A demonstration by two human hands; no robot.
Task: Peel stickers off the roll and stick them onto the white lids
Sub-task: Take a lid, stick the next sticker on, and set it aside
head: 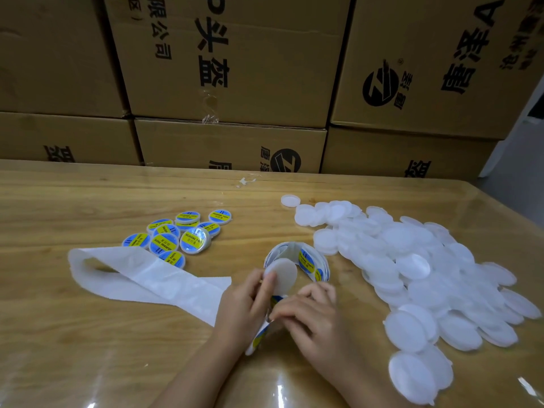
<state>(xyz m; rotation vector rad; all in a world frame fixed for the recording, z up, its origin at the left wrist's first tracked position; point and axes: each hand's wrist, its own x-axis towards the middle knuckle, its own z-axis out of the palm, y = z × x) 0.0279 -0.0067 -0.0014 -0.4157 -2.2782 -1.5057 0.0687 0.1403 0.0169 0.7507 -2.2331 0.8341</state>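
**Lid and sticker strip at the fingertips**

Left hand [244,307]: fingers [269,285] and thumb pinch one bare white lid [282,273] by its near edge. The lid is tilted up on edge, clear of the table. Right hand [313,319]: fingers curled, tips closed on the stretch of the sticker roll [309,262] that runs between the two hands. A blue-and-yellow sticker shows just at those tips. Whether its edge is lifted cannot be told.

Just beyond the fingers the roll stands in a loose open coil, stickers facing inward. Stickers are round and blue with a yellow band; print reads "SOLDERING PASTE" with a "II" mark above.

Left of the fingers: spent backing strip [147,278], white and bare, lying in a loop on the table. Beyond it, up and to the left: a cluster of labelled lids [176,238], about ten, touching and partly overlapping. All carry the same blue and yellow label.

Right of the fingers: a large pile of unlabelled white lids [412,275], overlapping, spreading from the far side to the near edge.

Surface: wooden table [73,334], pale grain, glossy with glare spots near the front. A small scrap of clear tape [245,181] lies far beyond the fingers.

Room: stacked cardboard boxes [235,69] fill the back, printed in black Chinese characters ("头盔", "限公司") with a round black logo.
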